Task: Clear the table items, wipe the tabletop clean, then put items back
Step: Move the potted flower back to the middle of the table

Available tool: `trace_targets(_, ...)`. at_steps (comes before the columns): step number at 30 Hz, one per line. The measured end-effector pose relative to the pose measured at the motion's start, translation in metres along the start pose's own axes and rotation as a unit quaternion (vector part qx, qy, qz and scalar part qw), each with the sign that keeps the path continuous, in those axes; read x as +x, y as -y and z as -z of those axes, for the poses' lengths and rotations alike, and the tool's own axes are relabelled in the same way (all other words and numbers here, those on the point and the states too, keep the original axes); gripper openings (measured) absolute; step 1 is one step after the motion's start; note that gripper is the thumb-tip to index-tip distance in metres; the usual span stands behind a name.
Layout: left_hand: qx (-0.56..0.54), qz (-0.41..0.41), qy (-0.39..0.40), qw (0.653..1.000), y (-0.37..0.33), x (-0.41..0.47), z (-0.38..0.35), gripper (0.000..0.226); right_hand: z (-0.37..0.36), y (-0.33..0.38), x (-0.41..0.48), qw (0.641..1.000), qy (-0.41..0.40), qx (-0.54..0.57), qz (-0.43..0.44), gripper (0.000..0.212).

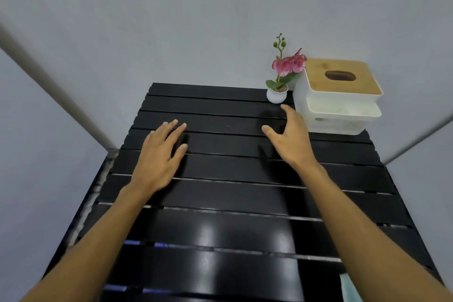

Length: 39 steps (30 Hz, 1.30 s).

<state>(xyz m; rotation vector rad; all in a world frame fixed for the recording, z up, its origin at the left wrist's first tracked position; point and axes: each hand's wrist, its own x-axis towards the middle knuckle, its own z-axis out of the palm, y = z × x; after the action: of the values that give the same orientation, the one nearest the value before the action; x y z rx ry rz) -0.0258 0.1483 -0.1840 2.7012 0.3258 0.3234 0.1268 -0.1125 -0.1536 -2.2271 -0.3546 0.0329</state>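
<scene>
A person reaches both bare arms forward over a glossy black slatted surface [220, 203] that stands in a corner between pale grey walls [171, 19].

The left hand [157, 154] lies palm down over the middle slats, its fingers [180, 129] spread and straight, gripping nothing; whether the palm presses on the slats or hovers just over them cannot be told. The right hand [291, 140] is held further forward and to the right, thumb splayed out to the side and the fingers [285, 108] stretched out, also empty.

At the far right corner of the surface stands a small round white pot holding a pink artificial orchid with green buds [278, 92]. The right hand's fingertips point toward the pot and lie near it, without touching. Just beside the pot, to its right, sits a white rectangular plastic tissue box with a light wooden lid [340, 98]; the lid has an oval opening in its middle, and the orchid's blossom overlaps the box's near corner.

At the bottom right edge, a pale teal object [349, 288] shows only in part.
</scene>
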Motion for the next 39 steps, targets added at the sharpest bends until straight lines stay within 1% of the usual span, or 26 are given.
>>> trace_targets(3, 0.028, -0.004, 0.015, 0.999, 0.002, 0.000, -0.005, 0.053, -0.013, -0.007, 0.022, 0.999, -0.036, 0.026, 0.005, 0.069)
trace_targets(9, 0.045, -0.004, 0.021, 0.999, 0.003, 0.001, -0.007, 0.053, -0.029, -0.013, 0.063, 0.991, -0.116, 0.066, 0.005, 0.062)
trace_targets(16, 0.042, -0.001, 0.018, 0.999, 0.002, 0.000, -0.007, 0.053, -0.037, -0.013, 0.095, 0.984, -0.156, 0.088, -0.017, 0.045)
trace_targets(21, 0.039, 0.001, 0.015, 0.999, 0.001, 0.001, -0.007, 0.053, -0.037, -0.012, 0.098, 0.978, -0.185, 0.086, -0.034, 0.027)
trace_targets(23, 0.041, 0.002, 0.013, 0.999, 0.001, 0.000, -0.007, 0.052, -0.036, -0.013, 0.094, 0.979, -0.187, 0.081, -0.031, 0.025)
trace_targets(27, 0.043, 0.003, 0.012, 0.999, 0.000, 0.000, -0.006, 0.052, -0.037, -0.012, 0.080, 0.979, -0.173, 0.109, -0.025, 0.026)
trace_targets(32, 0.039, 0.007, 0.012, 0.999, -0.001, -0.001, -0.006, 0.053, -0.038, -0.006, 0.053, 0.981, -0.141, 0.130, -0.021, 0.031)
trace_targets(35, 0.029, 0.009, 0.014, 0.999, 0.000, -0.001, -0.005, 0.054, -0.039, 0.002, 0.036, 0.981, -0.115, 0.152, -0.025, 0.030)
trace_targets(39, 0.019, 0.011, 0.011, 1.000, -0.002, -0.002, 0.000, 0.054, -0.040, 0.016, 0.014, 0.986, -0.101, 0.134, -0.018, 0.030)
